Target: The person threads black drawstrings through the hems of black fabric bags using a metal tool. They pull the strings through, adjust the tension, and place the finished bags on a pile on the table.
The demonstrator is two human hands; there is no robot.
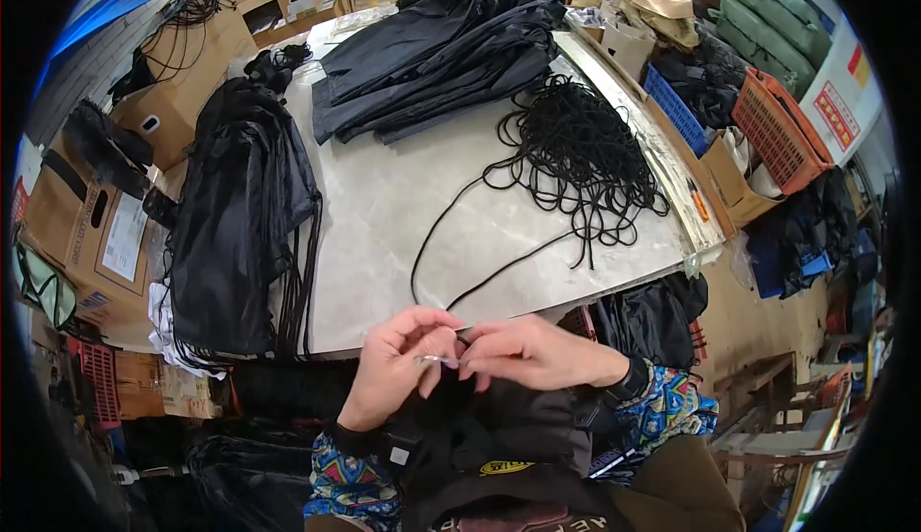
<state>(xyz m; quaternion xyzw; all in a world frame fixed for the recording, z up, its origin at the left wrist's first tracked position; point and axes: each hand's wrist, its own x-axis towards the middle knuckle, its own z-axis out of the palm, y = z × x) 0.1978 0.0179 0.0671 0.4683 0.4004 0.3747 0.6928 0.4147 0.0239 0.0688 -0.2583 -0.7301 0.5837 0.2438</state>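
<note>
My left hand (391, 369) and my right hand (542, 350) meet at the near edge of the table, fingertips almost touching. Two strands of black cord (417, 261) run from a tangled heap of cord (585, 143) down to my fingers. A small shiny metallic piece (436, 359) shows at the fingers of my left hand; its kind is too small to tell. My right fingers are pinched on the cord, its end hidden behind them. Below my hands, dark fabric (480, 417) lies over my lap.
Stacked black fabric pieces (441, 62) lie at the table's far side. Black drawstring bags (235, 225) hang over its left edge. An orange cutter (698, 204) rests on the right strip. Cardboard boxes (91, 225) stand left; an orange crate (779, 129) and blue basket (676, 110) stand right.
</note>
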